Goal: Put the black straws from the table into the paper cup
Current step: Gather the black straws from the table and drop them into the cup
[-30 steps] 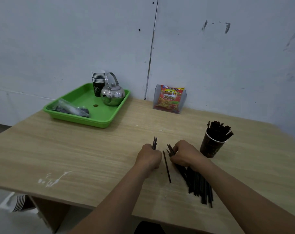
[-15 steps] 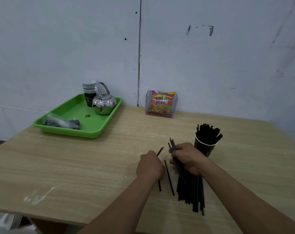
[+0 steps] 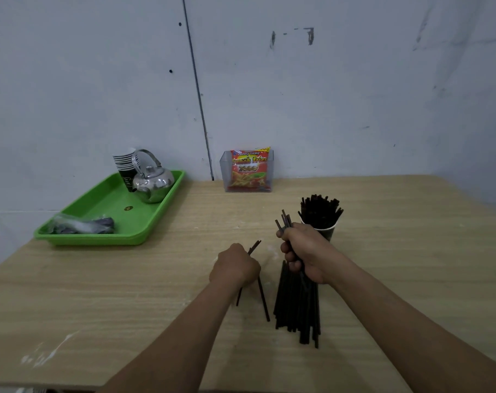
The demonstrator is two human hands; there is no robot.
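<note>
Wooden table (image 3: 113,293) against a grey wall; right hand (image 3: 306,253) fingers clamp round a thick bundle of black straws (image 3: 298,307); just beyond the knuckles stands the straw-filled paper cup (image 3: 327,233); left hand (image 3: 235,265) fingers curl round a few loose straws (image 3: 263,302).

table (image 3: 99,293): matt wood grain | kettle (image 3: 153,184): shiny metal | tray (image 3: 105,202): glossy green plastic
</note>
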